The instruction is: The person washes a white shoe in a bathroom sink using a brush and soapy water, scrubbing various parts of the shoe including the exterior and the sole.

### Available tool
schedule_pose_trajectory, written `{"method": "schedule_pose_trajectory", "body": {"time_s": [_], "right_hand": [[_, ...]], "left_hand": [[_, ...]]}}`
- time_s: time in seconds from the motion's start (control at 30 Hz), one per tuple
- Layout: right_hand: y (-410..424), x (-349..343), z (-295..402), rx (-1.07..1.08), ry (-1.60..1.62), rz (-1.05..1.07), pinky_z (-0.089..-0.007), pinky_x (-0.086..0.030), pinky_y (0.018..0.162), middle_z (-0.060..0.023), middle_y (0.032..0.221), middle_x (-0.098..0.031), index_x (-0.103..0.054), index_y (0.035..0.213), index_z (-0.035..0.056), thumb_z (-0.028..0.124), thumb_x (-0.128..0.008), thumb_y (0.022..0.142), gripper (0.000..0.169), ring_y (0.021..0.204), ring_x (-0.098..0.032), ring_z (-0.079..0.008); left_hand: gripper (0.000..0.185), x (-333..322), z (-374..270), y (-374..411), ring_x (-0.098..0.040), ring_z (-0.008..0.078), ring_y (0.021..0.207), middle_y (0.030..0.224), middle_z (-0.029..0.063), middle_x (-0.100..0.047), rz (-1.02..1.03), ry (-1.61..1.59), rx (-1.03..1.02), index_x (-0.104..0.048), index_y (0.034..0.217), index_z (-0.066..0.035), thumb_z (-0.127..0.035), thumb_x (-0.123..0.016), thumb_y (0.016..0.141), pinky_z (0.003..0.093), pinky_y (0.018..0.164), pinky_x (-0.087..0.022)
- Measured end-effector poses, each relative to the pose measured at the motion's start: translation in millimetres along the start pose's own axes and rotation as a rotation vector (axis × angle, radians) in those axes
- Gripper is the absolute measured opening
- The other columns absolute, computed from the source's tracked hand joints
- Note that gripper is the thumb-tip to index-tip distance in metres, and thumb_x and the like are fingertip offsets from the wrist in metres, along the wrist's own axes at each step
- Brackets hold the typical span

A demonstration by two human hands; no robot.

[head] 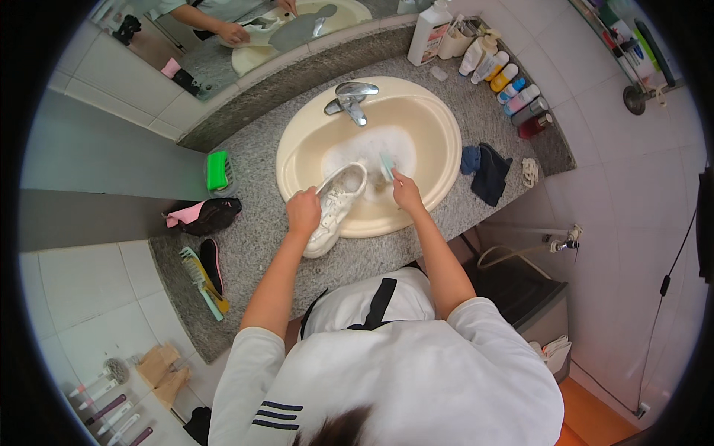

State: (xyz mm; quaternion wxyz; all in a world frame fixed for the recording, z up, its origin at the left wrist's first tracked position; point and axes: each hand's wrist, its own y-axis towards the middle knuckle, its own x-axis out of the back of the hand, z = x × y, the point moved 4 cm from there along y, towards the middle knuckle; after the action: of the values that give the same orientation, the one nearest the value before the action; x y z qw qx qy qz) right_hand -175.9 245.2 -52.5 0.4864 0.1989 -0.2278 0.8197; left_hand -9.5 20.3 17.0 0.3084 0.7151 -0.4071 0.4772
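Note:
A white lace-up shoe (pixel 335 214) lies slanted across the front left rim of a cream oval sink (pixel 368 227). My left hand (pixel 304 212) grips it along its left side, by the opening. Over the basin, my right hand (pixel 406 190) holds a pale green brush (pixel 387 163) by one end; its bristles are hard to make out. White suds (pixel 357 146) cover the water below the brush and the shoe. At the back of the sink stands a chrome single-lever faucet (pixel 352 100).
Several bottles and tubes (pixel 505 75) line the counter's back right. Dark cloth (pixel 492 175) lies right of the sink. Leftward are a green soap box (pixel 218 170), a black and pink pouch (pixel 209 216), and combs and brushes (pixel 203 281). A mirror (pixel 223 50) runs behind.

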Motion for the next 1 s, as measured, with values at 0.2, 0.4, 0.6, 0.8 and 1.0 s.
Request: {"method": "schedule_pose_trajectory", "body": {"time_s": [0.2,0.4,0.6,0.8,1.0], "right_hand": [[-74.1,-11.1,113.4,0.290,-0.274,0.172,-0.0453,-0.053,0.075,-0.0199,0.091,-0.067,-0.049,0.141,0.0194,0.006,-0.045,0.091,0.052,0.080,-0.066,-0.0363],[-60.7,-23.1,106.1,0.352,-0.525,0.090,-0.0459,-0.052,0.059,-0.0154,0.075,-0.062,-0.046,0.142,0.0257,0.004,-0.050,0.085,0.062,0.064,-0.064,-0.0332],[-52.9,-8.6,103.6,0.342,-0.502,0.081,-0.0455,-0.052,0.061,-0.0174,0.077,-0.065,-0.050,0.140,0.0252,0.005,-0.051,0.085,0.058,0.069,-0.065,-0.0343],[-58.3,-16.7,96.8,0.489,-0.454,0.130,-0.0460,-0.052,0.065,-0.0197,0.076,-0.063,-0.049,0.141,0.0219,0.003,-0.048,0.088,0.056,0.070,-0.065,-0.0358],[-26.5,21.1,73.7,0.086,-0.180,-0.023,-0.0444,-0.052,0.072,-0.0181,0.099,-0.069,-0.051,0.138,0.0160,0.007,-0.050,0.094,0.045,0.082,-0.066,-0.0379]], "left_hand": [[0.016,-0.7,5.8,-4.8,-0.063,0.0397,0.072,0.074,0.0209,-0.063,0.006,0.013,0.015,-0.062,0.083,-0.002,-0.016,-0.056,0.087,0.0510,0.066,-0.049],[0.016,3.7,-1.0,-3.5,-0.063,0.0403,0.072,0.075,0.0208,-0.063,0.028,0.034,0.002,-0.062,0.083,-0.002,-0.016,-0.056,0.087,0.0512,0.066,-0.049],[0.016,4.5,-1.7,-5.8,-0.063,0.0403,0.071,0.075,0.0210,-0.063,0.014,0.050,-0.012,-0.062,0.084,-0.003,-0.016,-0.055,0.088,0.0512,0.065,-0.049],[0.015,-0.5,-0.8,-7.1,-0.063,0.0401,0.071,0.075,0.0208,-0.063,0.019,0.047,-0.011,-0.062,0.086,-0.003,-0.016,-0.055,0.088,0.0515,0.065,-0.049],[0.013,1.5,-2.6,-10.3,-0.063,0.0398,0.071,0.074,0.0200,-0.062,-0.004,0.044,0.003,-0.062,0.086,-0.003,-0.015,-0.056,0.087,0.0511,0.065,-0.049]]}}
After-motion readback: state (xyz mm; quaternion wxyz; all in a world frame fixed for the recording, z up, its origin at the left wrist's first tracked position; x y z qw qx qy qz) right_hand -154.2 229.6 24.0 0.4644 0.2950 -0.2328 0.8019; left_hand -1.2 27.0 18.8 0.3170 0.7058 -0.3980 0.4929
